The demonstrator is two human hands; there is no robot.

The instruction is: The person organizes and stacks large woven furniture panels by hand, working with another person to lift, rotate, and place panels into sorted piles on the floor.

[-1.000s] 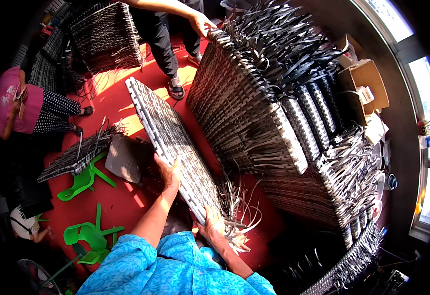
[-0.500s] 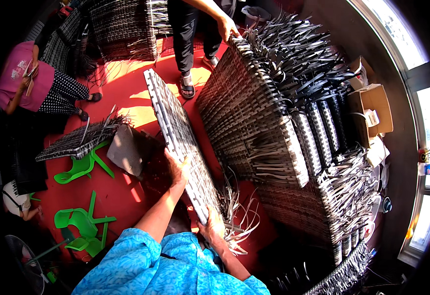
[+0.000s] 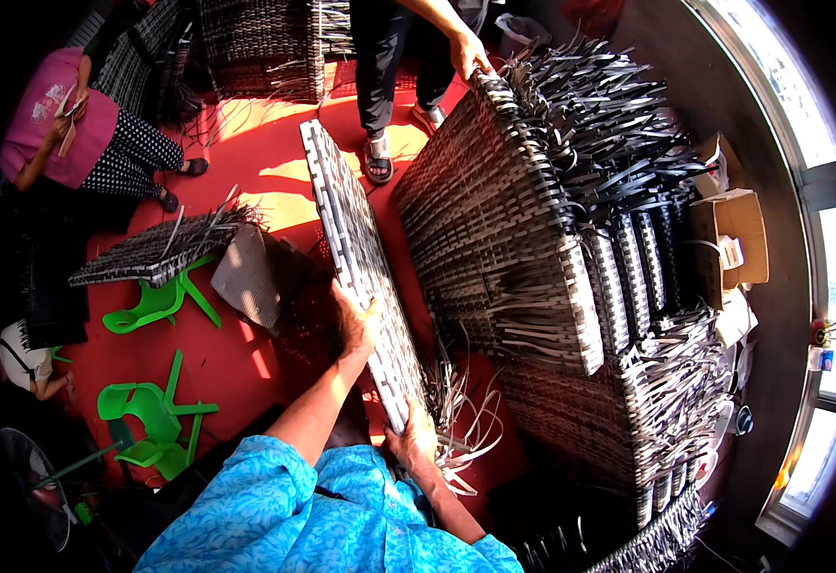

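Gripping one woven panel (image 3: 364, 256) are the left hand (image 3: 353, 322) and right hand (image 3: 416, 436). Stacked woven pieces (image 3: 504, 229) stand to their right.

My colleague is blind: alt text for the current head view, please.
The person's left hand and right hand hold a tilted woven panel. At right, a co-worker's hand touches a larger woven piece; green chairs are at left.

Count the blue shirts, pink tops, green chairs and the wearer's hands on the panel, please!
Blue shirt: 1
Pink top: 1
Green chairs: 2, counting only clear ones; a green bit at far left is too hidden to tell
Hands on the panel: 2, left hand and right hand
Total: 6
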